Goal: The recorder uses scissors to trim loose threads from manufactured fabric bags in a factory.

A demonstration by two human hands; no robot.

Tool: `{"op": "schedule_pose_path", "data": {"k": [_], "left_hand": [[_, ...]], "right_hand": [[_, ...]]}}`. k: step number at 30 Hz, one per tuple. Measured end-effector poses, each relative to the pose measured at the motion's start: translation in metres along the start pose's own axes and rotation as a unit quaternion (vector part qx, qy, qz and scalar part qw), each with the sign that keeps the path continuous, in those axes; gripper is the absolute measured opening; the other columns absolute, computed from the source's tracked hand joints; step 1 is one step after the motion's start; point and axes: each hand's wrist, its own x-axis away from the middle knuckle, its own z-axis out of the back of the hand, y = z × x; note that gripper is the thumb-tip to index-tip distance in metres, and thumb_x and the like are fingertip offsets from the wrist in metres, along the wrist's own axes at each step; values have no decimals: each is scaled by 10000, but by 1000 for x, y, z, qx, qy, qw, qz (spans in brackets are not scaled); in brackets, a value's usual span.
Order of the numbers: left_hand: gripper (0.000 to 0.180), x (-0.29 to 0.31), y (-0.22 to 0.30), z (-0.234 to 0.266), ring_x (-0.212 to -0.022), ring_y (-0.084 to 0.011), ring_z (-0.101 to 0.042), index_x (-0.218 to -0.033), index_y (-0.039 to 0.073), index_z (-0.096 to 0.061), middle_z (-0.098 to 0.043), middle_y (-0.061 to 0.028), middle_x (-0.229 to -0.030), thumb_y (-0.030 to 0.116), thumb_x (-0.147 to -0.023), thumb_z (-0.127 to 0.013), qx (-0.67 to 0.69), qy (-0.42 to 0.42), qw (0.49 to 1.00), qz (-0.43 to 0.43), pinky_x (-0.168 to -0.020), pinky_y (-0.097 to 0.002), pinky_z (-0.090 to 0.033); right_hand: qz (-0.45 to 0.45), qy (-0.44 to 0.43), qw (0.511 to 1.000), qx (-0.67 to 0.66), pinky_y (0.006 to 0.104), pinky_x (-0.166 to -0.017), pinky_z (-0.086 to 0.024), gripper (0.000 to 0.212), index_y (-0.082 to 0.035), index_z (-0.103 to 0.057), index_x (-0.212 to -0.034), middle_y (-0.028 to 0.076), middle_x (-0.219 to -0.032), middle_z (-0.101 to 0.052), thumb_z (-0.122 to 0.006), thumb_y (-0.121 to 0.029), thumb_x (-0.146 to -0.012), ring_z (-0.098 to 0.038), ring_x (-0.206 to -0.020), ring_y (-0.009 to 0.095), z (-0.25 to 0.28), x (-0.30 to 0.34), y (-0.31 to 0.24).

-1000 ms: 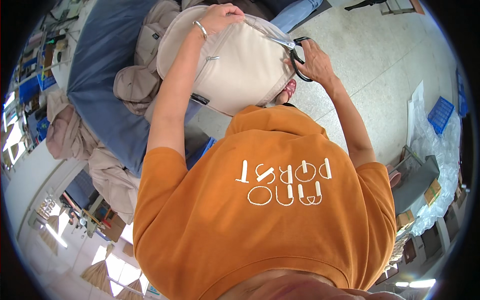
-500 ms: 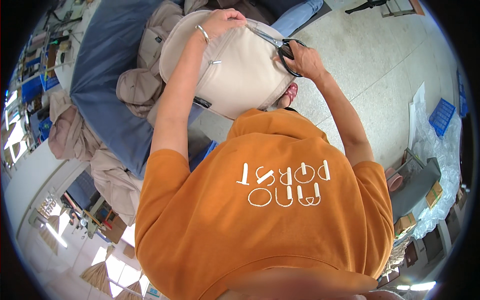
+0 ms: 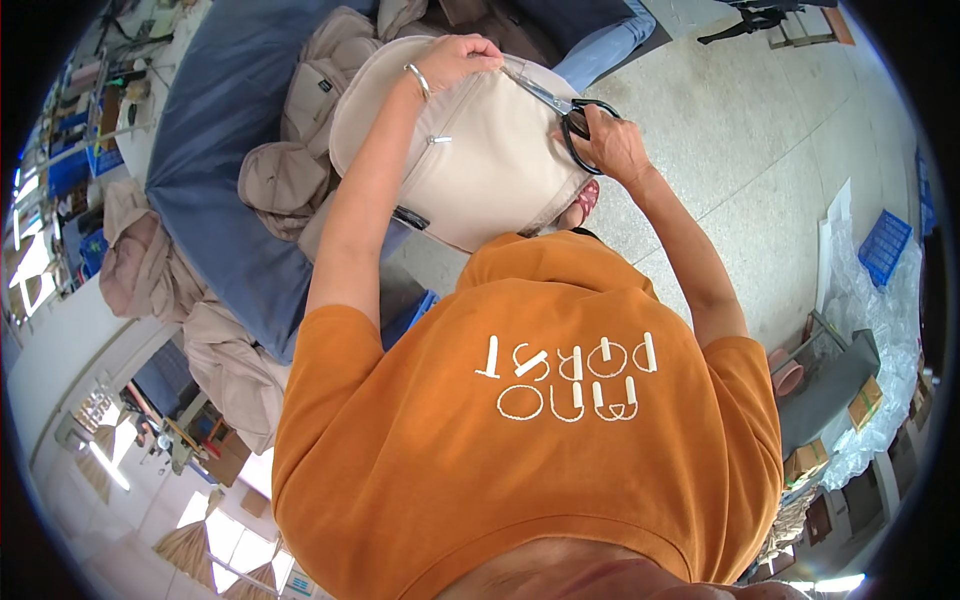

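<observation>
The beige bag (image 3: pixel 505 150) is located in front of the person's orange shirt (image 3: pixel 530 440), above the floor (image 3: pixel 730 170) and beside the blue-grey fabric bin (image 3: pixel 230 240); its zipper pull (image 3: pixel 440 140) and black tag (image 3: pixel 411 218) face up. The left hand (image 3: pixel 460 66) pinches the upper edge of the bag between thumb and fingers; a silver bracelet (image 3: pixel 418 81) sits at that wrist. The right hand (image 3: pixel 615 148) grips the black-handled scissors (image 3: pixel 562 107) by the loops; the blades point toward the left fingertips and lie along the bag's upper edge; from where I stand, the tips are too small to tell whether the blades are parted.

Obstructions: the left forearm crosses the left part of the bag and covers some of it; the left fingers partly screen the edge near the blade tips.

Surroundings: more beige bags (image 3: pixel 312 100) are heaped in the bin, with a rounded beige piece (image 3: pixel 285 180) near the forearm; beige fabric (image 3: pixel 230 370) hangs outside the bin at left; a red shoe (image 3: pixel 589 203) shows just below the bag; at far right, a blue crate (image 3: pixel 884 247) rests against clear plastic sheeting (image 3: pixel 862 445), near cardboard boxes (image 3: pixel 866 404).
</observation>
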Motion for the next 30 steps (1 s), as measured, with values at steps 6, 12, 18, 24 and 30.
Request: {"op": "schedule_pose_path", "data": {"k": [6, 12, 18, 24, 30], "left_hand": [[206, 0, 10, 2, -841, -71, -567, -938, 41, -705, -651, 24, -875, 228, -851, -701, 32, -18, 999, 1, -800, -231, -449], [170, 0, 14, 3, -845, -65, -557, -941, 37, -704, -648, 27, -885, 182, -850, -704, 84, -25, 995, 49, -811, -231, -446], [191, -3, 12, 7, -913, -74, -549, -985, 55, -681, -650, 25, -943, 210, -872, -684, 91, -77, 991, 61, -881, -236, -418], [177, -3, 12, 6, -914, -68, -542, -982, 57, -674, -638, 33, -942, 208, -891, -659, 79, -80, 991, 66, -878, -235, -416], [175, -1, 16, 5, -900, -59, -523, -1022, 71, -649, -616, 46, -951, 206, -912, -630, 123, -76, 988, 51, -863, -227, -413]], "right_hand": [[-8, -11, 1000, 11, 428, -562, -513, 558, -34, -498, -907, 180, -704, -650, -571, -587, -873, -648, -613, 350, 1, -10, -6], [-4, -32, 999, 26, 418, -549, -516, 542, -40, -499, -916, 184, -703, -654, -573, -575, -875, -651, -603, 346, -3, -9, -3], [8, -12, 1000, 22, 408, -523, -520, 519, -4, -517, -886, 160, -667, -631, -574, -519, -883, -646, -583, 332, -9, -7, 0], [-5, -12, 1000, 18, 410, -550, -516, 526, -25, -498, -918, 177, -686, -636, -580, -543, -883, -646, -596, 334, -9, -8, -3], [2, -2, 999, 34, 405, -527, -514, 540, -11, -498, -914, 177, -664, -627, -550, -548, -901, -647, -578, 327, -8, -11, -8]]}}
